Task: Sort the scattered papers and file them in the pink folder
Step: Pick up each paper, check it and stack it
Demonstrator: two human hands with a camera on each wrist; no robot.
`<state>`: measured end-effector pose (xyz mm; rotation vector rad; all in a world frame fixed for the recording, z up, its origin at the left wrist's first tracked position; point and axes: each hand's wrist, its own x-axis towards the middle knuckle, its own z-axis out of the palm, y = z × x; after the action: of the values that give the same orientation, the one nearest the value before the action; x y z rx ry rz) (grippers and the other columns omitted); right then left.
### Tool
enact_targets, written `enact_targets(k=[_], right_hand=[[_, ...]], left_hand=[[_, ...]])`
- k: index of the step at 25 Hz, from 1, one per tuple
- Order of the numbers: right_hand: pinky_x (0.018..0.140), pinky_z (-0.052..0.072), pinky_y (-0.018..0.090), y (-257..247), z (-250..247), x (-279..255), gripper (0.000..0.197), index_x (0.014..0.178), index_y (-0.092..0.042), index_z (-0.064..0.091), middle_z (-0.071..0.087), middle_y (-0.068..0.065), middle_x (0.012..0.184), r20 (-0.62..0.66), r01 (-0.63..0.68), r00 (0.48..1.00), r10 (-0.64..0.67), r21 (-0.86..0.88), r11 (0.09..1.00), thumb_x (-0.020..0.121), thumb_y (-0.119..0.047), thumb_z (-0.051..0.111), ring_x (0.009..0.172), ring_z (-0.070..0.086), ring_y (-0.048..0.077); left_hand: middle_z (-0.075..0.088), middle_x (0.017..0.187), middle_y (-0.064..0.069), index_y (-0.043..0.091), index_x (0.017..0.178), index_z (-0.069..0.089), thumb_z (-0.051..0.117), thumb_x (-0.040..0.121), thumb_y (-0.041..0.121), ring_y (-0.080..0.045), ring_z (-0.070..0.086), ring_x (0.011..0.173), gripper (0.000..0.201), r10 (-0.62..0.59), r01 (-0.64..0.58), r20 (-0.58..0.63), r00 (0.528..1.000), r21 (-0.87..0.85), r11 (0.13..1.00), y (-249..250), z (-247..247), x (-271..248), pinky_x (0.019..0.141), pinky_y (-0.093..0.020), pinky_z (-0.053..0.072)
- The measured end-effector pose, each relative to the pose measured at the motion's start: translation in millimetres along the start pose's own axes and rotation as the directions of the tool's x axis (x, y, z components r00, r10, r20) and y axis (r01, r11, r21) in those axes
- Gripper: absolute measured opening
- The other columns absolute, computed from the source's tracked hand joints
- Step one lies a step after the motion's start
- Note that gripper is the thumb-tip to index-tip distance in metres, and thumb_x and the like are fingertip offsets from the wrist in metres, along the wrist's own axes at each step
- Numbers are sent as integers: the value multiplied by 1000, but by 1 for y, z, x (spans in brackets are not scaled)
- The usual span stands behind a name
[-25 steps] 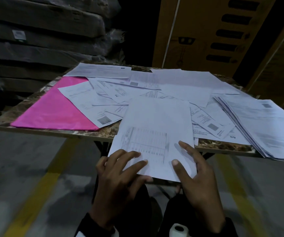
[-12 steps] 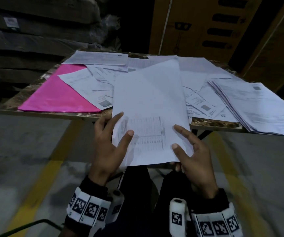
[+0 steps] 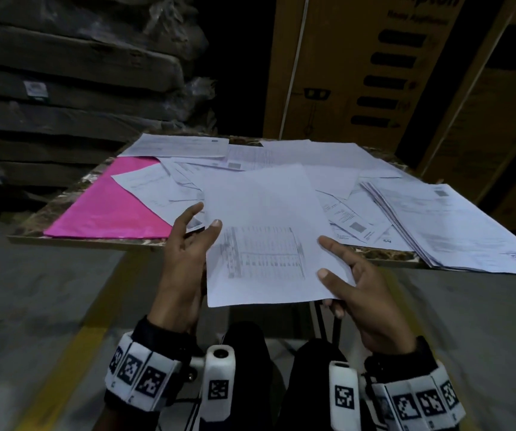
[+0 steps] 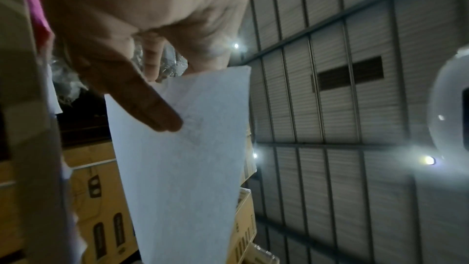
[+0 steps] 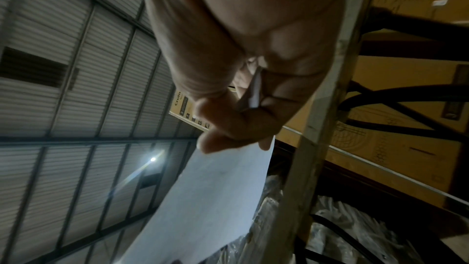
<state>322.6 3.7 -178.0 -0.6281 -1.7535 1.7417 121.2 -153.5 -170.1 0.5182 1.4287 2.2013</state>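
Note:
Both hands hold one white sheet point(image 3: 266, 234) with a printed table in the air, in front of the table's near edge. My left hand point(image 3: 199, 231) pinches its left edge, with a finger point(image 4: 152, 111) under the sheet point(image 4: 182, 168). At the lower right corner my right hand point(image 3: 348, 275) grips it, thumb and forefinger on top, other fingers beneath; the paper edge point(image 5: 255, 91) shows between them. The pink folder point(image 3: 110, 213) lies closed on the table's left part, its right side overlapped by scattered papers point(image 3: 250, 157).
A fanned stack of papers point(image 3: 455, 225) lies at the table's right and overhangs the marble-patterned table edge point(image 3: 79, 239). Large cardboard boxes point(image 3: 359, 73) stand behind the table, wrapped dark bundles point(image 3: 63, 88) at the back left. A yellow floor line point(image 3: 73, 353) runs below.
The sheet, lying half on the table under both hands a second ago, has been lifted clear and is now held up between them.

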Motion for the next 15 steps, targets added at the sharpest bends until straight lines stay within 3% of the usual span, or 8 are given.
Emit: enact_targets(k=[3, 6, 9, 10, 12, 14, 15], right_hand=[[40, 42, 24, -24, 0, 14, 50, 135, -33, 58, 59, -1, 135, 36, 55, 998, -53, -38, 998, 93, -7, 65, 53, 56, 18], [44, 45, 25, -33, 0, 36, 51, 139, -33, 53, 57, -3, 134, 25, 73, 997, -69, -219, 973, 94, -13, 66, 52, 58, 16], [49, 48, 24, -25, -7, 58, 46, 136, -27, 56, 55, -5, 135, -36, 29, 998, -51, -458, 888, 93, -20, 68, 58, 66, 16], [55, 49, 21, -22, -11, 64, 41, 132, -24, 61, 58, -5, 133, -79, 29, 994, -81, -517, 855, 92, -20, 68, 67, 69, 16], [80, 48, 19, -18, -24, 74, 29, 120, -22, 69, 64, -3, 127, -174, 49, 961, -215, -657, 752, 91, -20, 69, 100, 67, 16], [95, 44, 28, -13, -39, 83, 19, 108, -28, 72, 65, -2, 123, -188, 54, 933, -307, -771, 635, 90, -24, 70, 119, 58, 19], [100, 44, 34, -11, -45, 89, 16, 103, -34, 72, 64, -1, 126, -160, 42, 944, -287, -808, 588, 89, -27, 72, 124, 55, 21]], left_hand=[[60, 136, 4, 40, 124, 65, 74, 86, 25, -22, 63, 120, 42, -22, 17, 126, 992, 41, 999, 12, 3, 19, 99, -48, 53], [61, 127, 7, 30, 118, 70, 74, 86, 5, -17, 64, 115, 41, 43, -74, 143, 989, 220, 973, 16, 8, 44, 93, -39, 57], [67, 119, 7, 21, 113, 73, 75, 84, 2, -7, 60, 112, 35, 130, -202, 172, 976, 517, 832, 1, 8, 66, 100, -30, 51], [68, 118, 7, 21, 113, 73, 76, 83, 4, -5, 60, 112, 34, 144, -216, 169, 975, 578, 787, -5, 6, 72, 101, -29, 49], [69, 117, 7, 20, 114, 74, 76, 83, 7, -7, 59, 112, 34, 162, -225, 157, 974, 642, 733, -15, 3, 79, 98, -25, 45], [68, 115, 9, 20, 113, 74, 75, 84, 8, -7, 57, 111, 32, 182, -233, 147, 972, 655, 719, -20, 1, 82, 94, -22, 39], [68, 114, 9, 20, 113, 74, 75, 84, 8, -6, 57, 110, 31, 182, -230, 141, 973, 654, 721, -21, 0, 83, 93, -21, 38]])
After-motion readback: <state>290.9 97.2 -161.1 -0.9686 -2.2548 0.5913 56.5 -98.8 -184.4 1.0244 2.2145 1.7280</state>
